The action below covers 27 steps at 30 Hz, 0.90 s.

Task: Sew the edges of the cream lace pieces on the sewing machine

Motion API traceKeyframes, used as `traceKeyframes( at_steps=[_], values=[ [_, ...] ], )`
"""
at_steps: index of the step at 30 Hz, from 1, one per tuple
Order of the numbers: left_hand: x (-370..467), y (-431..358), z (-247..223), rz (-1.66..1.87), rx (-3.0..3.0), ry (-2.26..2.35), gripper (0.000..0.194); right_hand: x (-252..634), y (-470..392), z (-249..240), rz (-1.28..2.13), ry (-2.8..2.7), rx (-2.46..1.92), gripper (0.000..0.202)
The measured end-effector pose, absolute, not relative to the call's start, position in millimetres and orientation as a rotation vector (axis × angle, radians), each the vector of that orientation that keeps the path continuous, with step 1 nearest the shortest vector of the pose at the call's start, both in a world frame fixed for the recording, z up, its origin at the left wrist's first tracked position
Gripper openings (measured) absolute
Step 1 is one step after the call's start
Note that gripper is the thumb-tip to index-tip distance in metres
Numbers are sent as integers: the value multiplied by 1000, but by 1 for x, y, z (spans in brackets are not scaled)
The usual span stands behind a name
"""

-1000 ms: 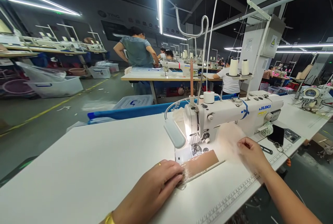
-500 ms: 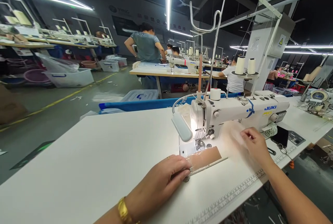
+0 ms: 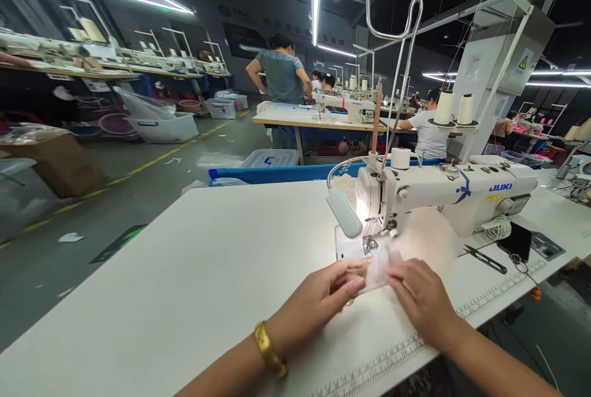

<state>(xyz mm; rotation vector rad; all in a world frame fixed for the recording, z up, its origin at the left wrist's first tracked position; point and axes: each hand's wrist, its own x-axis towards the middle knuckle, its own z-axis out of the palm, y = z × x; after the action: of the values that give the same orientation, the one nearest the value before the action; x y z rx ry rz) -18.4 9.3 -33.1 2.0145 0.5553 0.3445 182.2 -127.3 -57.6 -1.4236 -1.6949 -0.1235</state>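
My left hand (image 3: pixel 325 291), with a gold bracelet at the wrist, rests at the near side of the needle area. Its fingers and thumb close on the left end of a tan flat piece (image 3: pixel 364 266), which is mostly hidden now. From the right, my right hand (image 3: pixel 422 300) pinches a thin, sheer white piece of fabric (image 3: pixel 381 265) that lies over the tan piece. Both hands are just in front of the presser foot (image 3: pixel 370 245) of a white sewing machine (image 3: pixel 425 191). The machine's lamp lights this spot.
Thread snips (image 3: pixel 487 260), a black phone (image 3: pixel 514 242) and a key ring (image 3: pixel 519 263) lie to the right on the white table (image 3: pixel 207 280). A ruler strip (image 3: pixel 383 363) runs along the front edge. Behind, a co-worker (image 3: pixel 281 77) stands at another table.
My right hand has moved left from beside the machine, bringing the sheer white fabric over the tan piece. The snips it covered now show. The view has shifted slightly left.
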Motion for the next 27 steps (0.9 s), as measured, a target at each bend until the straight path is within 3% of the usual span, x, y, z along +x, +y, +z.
traceKeyframes(
  at_steps=[2, 5, 8, 12, 17, 22, 27],
  values=[
    [-17, 8, -35, 341, 1945, 557, 56, 164, -131, -62, -41, -1836, -1337, 21],
    [-17, 7, -37, 346, 1913, 586, 42, 157, -137, -61, 111, -1969, -1253, 23],
    [-19, 7, -34, 340, 1843, 627, 29, 172, -139, -57, 158, -1819, -1402, 21],
    [-21, 8, -26, 303, 1625, 643, 28, 191, -131, -53, 145, -1682, -1538, 25],
    [-22, 4, -18, 202, 1431, 586, 28, 179, -114, -48, 471, -1765, -1511, 56],
    [-29, 9, -11, 192, 1503, 647, 31, 178, -100, -45, 795, -1683, -1538, 21],
    [-33, 21, -17, 221, 1716, 727, 30, 195, -94, -48, 791, -1535, -1665, 26]
  ],
)
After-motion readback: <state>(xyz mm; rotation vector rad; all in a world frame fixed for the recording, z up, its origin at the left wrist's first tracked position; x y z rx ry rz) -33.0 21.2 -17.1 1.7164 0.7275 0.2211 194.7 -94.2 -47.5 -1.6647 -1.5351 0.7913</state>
